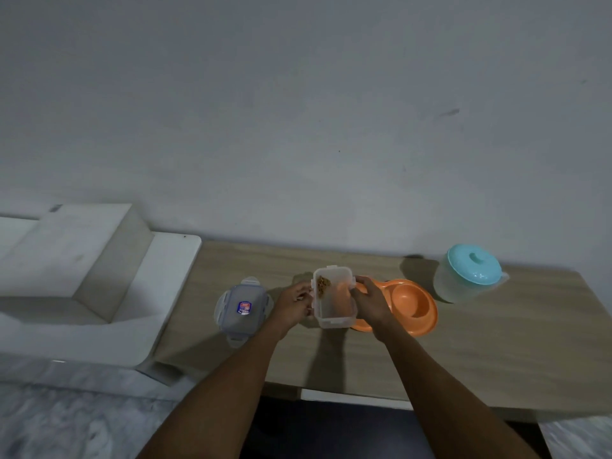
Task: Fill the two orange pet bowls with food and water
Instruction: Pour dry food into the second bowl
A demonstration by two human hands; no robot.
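An orange double pet bowl (410,304) lies on the wooden table (480,352), its left half hidden behind a clear plastic food container (334,303). My right hand (372,301) grips the container's right side and holds it lifted and tilted over the bowl. A small clump of brown kibble (323,283) sits in its far corner. My left hand (293,304) is at the container's left edge with curled fingers; whether it grips the wall I cannot tell. A translucent water jug with a teal lid (470,273) stands to the right of the bowl.
The container's lid (243,309), with a blue label, lies flat on the table left of my hands. A white stepped block (82,276) adjoins the table's left end. A plain wall runs behind, and the table's near edge is below my forearms.
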